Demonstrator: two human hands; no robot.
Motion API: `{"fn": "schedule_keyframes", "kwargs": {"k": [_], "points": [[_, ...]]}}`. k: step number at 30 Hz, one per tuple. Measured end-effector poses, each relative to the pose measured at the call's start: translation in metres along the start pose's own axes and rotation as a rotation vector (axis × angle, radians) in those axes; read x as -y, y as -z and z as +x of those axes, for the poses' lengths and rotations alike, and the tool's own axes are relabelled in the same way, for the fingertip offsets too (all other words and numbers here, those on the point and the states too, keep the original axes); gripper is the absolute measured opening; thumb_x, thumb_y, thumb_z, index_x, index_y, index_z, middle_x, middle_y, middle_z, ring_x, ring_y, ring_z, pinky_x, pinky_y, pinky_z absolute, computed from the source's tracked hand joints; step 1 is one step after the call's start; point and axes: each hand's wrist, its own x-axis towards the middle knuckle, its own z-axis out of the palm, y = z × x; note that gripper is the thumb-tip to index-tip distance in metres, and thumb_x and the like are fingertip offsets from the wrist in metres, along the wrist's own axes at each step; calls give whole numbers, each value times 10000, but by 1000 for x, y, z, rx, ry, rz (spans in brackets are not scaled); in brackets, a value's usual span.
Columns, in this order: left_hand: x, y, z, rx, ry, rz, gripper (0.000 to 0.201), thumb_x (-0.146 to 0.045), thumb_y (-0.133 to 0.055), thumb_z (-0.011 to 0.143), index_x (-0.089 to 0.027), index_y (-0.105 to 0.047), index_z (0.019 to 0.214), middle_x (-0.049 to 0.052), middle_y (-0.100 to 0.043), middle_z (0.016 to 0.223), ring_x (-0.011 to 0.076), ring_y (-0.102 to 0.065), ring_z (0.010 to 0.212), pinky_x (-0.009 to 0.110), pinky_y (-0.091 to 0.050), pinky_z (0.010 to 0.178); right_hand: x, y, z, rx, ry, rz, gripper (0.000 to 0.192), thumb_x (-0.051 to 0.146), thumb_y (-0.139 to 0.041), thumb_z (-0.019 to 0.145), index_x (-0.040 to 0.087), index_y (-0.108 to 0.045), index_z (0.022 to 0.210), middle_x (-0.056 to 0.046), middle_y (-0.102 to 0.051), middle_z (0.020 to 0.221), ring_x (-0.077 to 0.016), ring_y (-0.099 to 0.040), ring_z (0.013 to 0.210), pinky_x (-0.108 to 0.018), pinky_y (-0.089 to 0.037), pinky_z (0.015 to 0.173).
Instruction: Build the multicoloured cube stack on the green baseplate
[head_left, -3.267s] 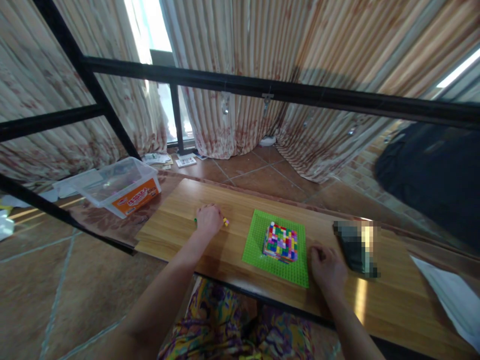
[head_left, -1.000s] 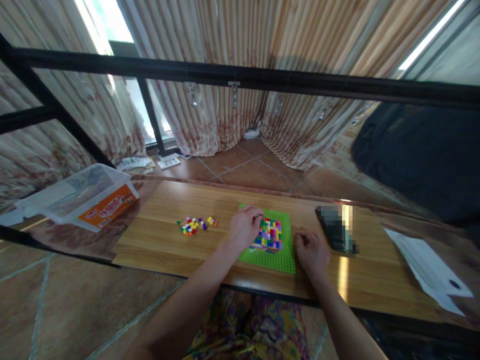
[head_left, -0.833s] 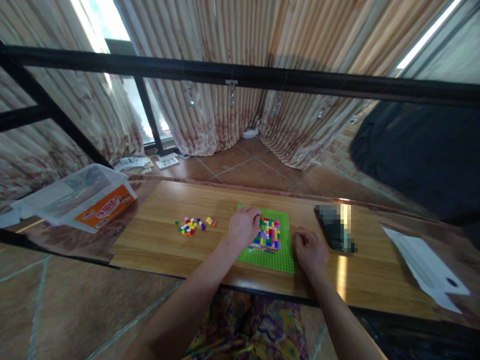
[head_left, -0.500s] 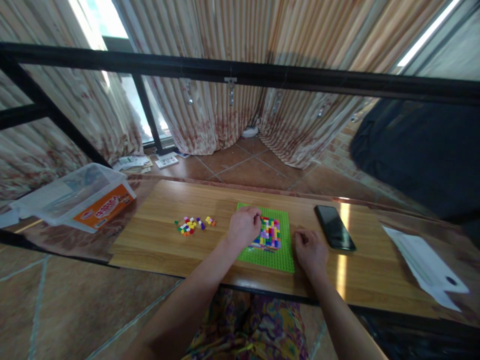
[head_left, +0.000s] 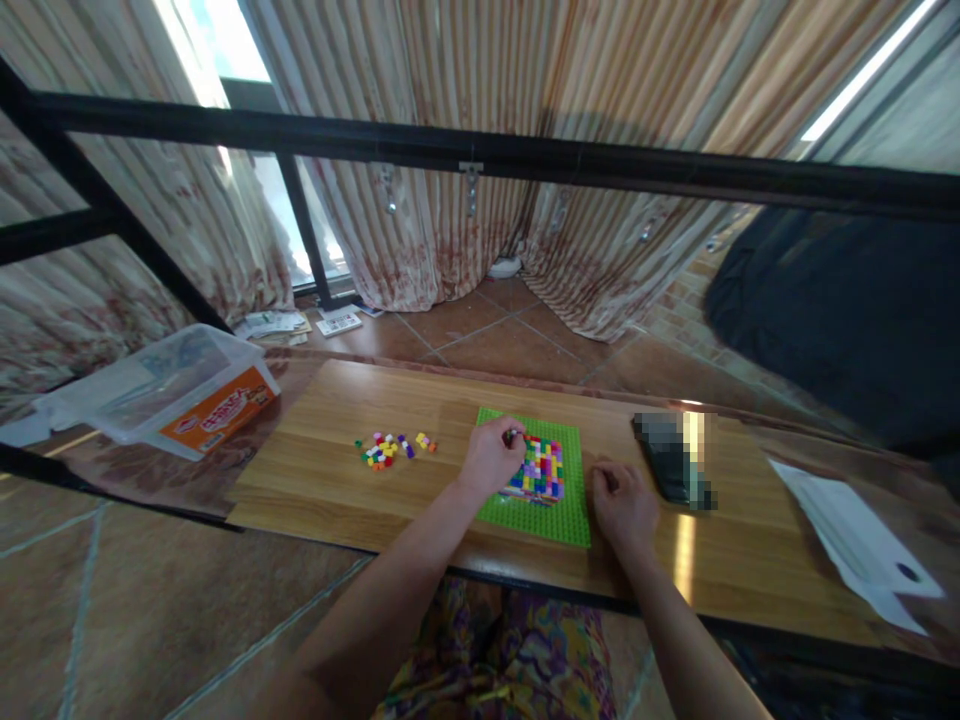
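Observation:
A block of small multicoloured building bricks [head_left: 544, 470], several layers high, sits on a green studded baseplate [head_left: 536, 517]. My left hand [head_left: 495, 455] is over the left edge of the block, thumb and forefinger pinched together. Whatever lies between those fingertips is too small or hidden to tell. Just right of the baseplate, my right hand [head_left: 626, 505] rests on the wooden table, its fingers curled in, and no object shows in it. Loose small bricks [head_left: 380, 452] in many colours lie scattered to the left of the baseplate.
A black phone [head_left: 664, 460], partly pixelated, lies right of my right hand. White paper or card [head_left: 847, 535] is at the far right. A clear plastic bin [head_left: 187, 385] with an orange label stands at the left. A black metal rail [head_left: 420, 145] runs across beyond the table.
The view has shifted slightly, so everything sits a little further right. My left hand stays at the block, its fingers turned a little so that a gap shows behind the pinch. My right hand rests in place.

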Motion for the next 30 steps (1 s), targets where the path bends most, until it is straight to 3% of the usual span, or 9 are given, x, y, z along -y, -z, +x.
{"fn": "schedule_keyframes", "kwargs": {"k": [6,13,18,24,30], "points": [[1,3,-1,35,-15,-20,163,-126,-511,787,-172,-662,828,-5,-645,736,104,-540,637,222,-438,635,-2,-1,0,16,5,-17,305,352,-441,834,184,-690,885,-54,-616,889,-140,-507,722,-257,-297,612],[9,14,-17,-11,24,-108,399,-126,-521,807,-192,-549,1200,44,-672,1047,104,-578,672,245,-483,663,-2,-1,0,21,-3,-31,301,345,-442,844,193,-695,905,-48,-617,908,-134,-509,715,-253,-301,606],[34,41,-40,-117,51,-52,341,-97,-500,806,-195,-582,1122,42,-675,1010,115,-606,718,255,-504,690,-4,-1,0,0,20,-29,285,345,-459,834,185,-691,880,-45,-627,899,-135,-518,713,-250,-320,613],[61,86,-61,-335,152,217,178,-147,-495,818,-179,-611,949,52,-673,892,166,-634,813,292,-513,747,-6,-2,0,-10,24,-28,289,362,-465,824,196,-696,877,-48,-639,909,-144,-525,709,-254,-323,607],[61,103,-63,-294,261,566,153,-189,-467,841,-168,-601,911,89,-656,904,216,-629,876,334,-498,793,-7,-2,0,-14,35,-28,312,370,-451,819,181,-695,871,-67,-638,888,-158,-523,718,-261,-320,604]]}}
